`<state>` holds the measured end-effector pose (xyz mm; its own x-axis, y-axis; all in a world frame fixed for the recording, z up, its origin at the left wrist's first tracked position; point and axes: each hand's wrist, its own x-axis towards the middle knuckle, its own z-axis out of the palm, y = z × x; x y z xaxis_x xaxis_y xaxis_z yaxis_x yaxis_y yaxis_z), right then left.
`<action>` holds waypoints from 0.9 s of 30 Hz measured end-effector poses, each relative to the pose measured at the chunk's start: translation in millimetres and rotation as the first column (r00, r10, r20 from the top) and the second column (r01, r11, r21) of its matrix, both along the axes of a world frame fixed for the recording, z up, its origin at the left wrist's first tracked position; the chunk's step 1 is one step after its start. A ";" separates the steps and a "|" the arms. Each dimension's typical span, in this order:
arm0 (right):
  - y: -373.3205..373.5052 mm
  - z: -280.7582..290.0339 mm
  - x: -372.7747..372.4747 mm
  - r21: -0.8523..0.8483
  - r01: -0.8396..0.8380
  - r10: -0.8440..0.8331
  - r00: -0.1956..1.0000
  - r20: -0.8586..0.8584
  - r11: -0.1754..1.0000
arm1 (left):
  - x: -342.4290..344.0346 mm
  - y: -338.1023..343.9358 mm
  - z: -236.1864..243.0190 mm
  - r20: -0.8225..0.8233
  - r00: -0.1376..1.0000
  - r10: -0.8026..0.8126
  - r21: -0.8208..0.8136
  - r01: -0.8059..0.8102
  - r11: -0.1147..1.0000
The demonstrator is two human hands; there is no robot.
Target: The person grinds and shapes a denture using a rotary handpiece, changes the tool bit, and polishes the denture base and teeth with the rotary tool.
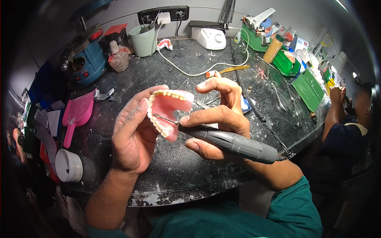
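My left hand (135,129) grips a pink denture (164,104) by its left side, with the row of cream teeth facing up and toward me. In my right hand (222,115) lies a black handpiece (230,143), held between thumb and fingers with its cord trailing off to the right. A thin metal bur (164,118) sticks out of its tip and reaches over the denture's inner side near the lower teeth; whether it touches cannot be made out. Fine pale dust coats the left hand's fingers and wrist. Both hands are above the dark worktable (178,166).
A pink dustpan (78,111) and a white round tub (68,166) stand at the left. Behind are a blue machine (85,59), a pale basket (143,41), a white control box (209,38) and a looping white cable (186,74). Green trays (308,90) line the right; a person (345,131) sits beyond.
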<state>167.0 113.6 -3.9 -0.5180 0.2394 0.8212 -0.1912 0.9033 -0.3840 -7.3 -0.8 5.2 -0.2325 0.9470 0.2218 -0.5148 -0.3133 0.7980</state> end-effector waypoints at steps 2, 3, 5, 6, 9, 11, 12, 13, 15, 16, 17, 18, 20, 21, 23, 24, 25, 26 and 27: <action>0.1 1.0 1.7 -0.022 0.000 -0.001 1.000 -0.012 1.000 | 1.1 0.4 1.1 -0.006 1.000 -0.005 0.009 0.005 1.000; 0.0 2.1 3.3 -0.040 -0.009 0.009 1.000 0.001 0.999 | 1.7 0.6 1.7 -0.012 1.000 -0.007 0.016 0.007 1.000; 0.2 1.4 1.4 -0.062 -0.027 0.027 1.000 0.011 0.998 | 0.0 0.3 -0.4 -0.024 1.000 -0.003 0.011 0.003 1.000; 0.0 1.0 0.0 -0.079 -0.041 0.040 0.999 -0.005 0.996 | -0.7 0.1 -1.1 -0.037 0.999 -0.002 0.007 0.002 1.000; -0.2 3.1 -0.3 -0.092 -0.057 0.057 0.998 -0.005 0.994 | 0.3 -0.8 -0.9 -0.022 1.000 0.020 0.011 -0.019 1.000; 0.3 4.1 1.7 -0.088 -0.053 0.054 0.998 0.012 0.995 | 1.5 0.7 -0.3 -0.029 0.999 0.018 0.010 -0.018 1.000; 0.3 4.0 2.2 -0.080 -0.041 0.042 0.999 0.009 0.996 | 1.9 1.3 -0.2 -0.036 0.999 0.020 0.009 -0.019 1.000; 0.0 4.1 1.9 -0.072 -0.033 0.034 0.999 0.006 0.997 | 1.0 0.9 -0.6 -0.037 0.999 0.021 0.009 -0.021 1.000; -0.3 2.5 -1.1 -0.088 -0.053 0.051 0.998 -0.025 0.995 | -1.2 0.1 -2.1 -0.040 0.999 -0.007 0.017 0.008 1.000; -0.3 2.0 -1.5 -0.102 -0.068 0.063 0.997 -0.054 0.992 | -1.0 0.1 -1.7 -0.040 0.999 -0.009 0.018 0.009 1.000; -0.4 2.5 -0.3 -0.101 -0.066 0.061 0.997 -0.053 0.993 | -0.5 -0.2 -0.9 -0.038 0.999 -0.014 0.024 0.015 1.000; -0.7 3.3 2.0 -0.077 -0.026 0.023 0.999 -0.042 0.997 | -0.1 -0.3 -0.2 -0.035 0.999 -0.020 0.029 0.021 0.999; -2.5 3.8 3.8 -0.053 0.011 -0.012 0.999 -0.033 0.999 | 0.7 -0.4 0.6 -0.032 0.999 -0.014 0.030 0.015 0.999; -4.4 3.6 4.8 -0.045 0.045 -0.046 0.999 -0.026 0.998 | 0.9 -0.3 0.9 -0.028 1.000 -0.009 0.030 0.010 0.999; -5.7 5.9 2.8 -0.023 0.045 -0.046 0.997 -0.060 0.999 | 0.1 -0.1 -0.6 -0.029 1.000 -0.012 0.036 0.013 0.999; -5.1 6.6 2.2 -0.023 0.045 -0.046 0.997 -0.060 0.999 | -0.4 0.0 -1.4 -0.030 0.999 -0.016 0.043 0.017 0.999; -4.9 7.5 2.1 -0.008 0.016 -0.016 0.999 -0.038 1.000 | -0.4 0.1 -1.4 -0.030 0.999 -0.017 0.043 0.018 0.999; -4.7 8.0 1.8 0.006 -0.013 0.013 1.000 -0.016 1.000 | -0.5 0.2 -1.4 -0.041 0.999 -0.009 0.034 0.010 0.999; -4.6 7.0 -0.3 -0.010 -0.067 0.066 0.997 -0.042 0.998 | -0.4 0.4 -1.4 -0.051 0.999 -0.002 0.025 0.003 1.000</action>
